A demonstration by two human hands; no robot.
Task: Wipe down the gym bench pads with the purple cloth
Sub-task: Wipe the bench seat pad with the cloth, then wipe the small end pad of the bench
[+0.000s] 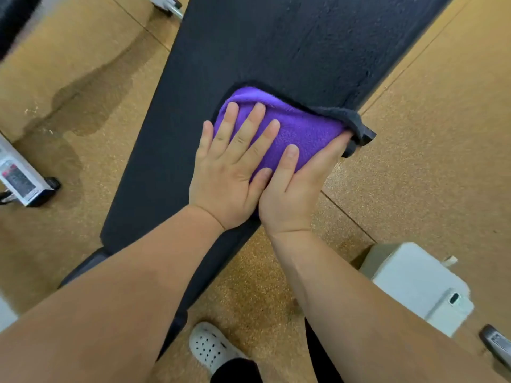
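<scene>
Two bare forearms (124,294) reach in from the near side, beside a white perforated shoe (210,346) on the speckled tan floor (442,134). The purple cloth (301,131), fleecy with a dark grey underside showing, sits at the black bench pad's (262,45) right edge. The left hand (229,167) presses flat on it, fingers spread. The right hand's (298,189) grip clamps the cloth, thumb on top, fingers hidden past the edge.

One wide-angle view from a camera on the person's head, looking steeply down and slightly forward, close above a dark bench pad (276,51) that crosses the frame diagonally. The left hand (226,172) and right hand (293,194) sit near centre on a purple cloth (304,131). The floor (249,286) and a shoe (213,346) show near the bottom edge.
</scene>
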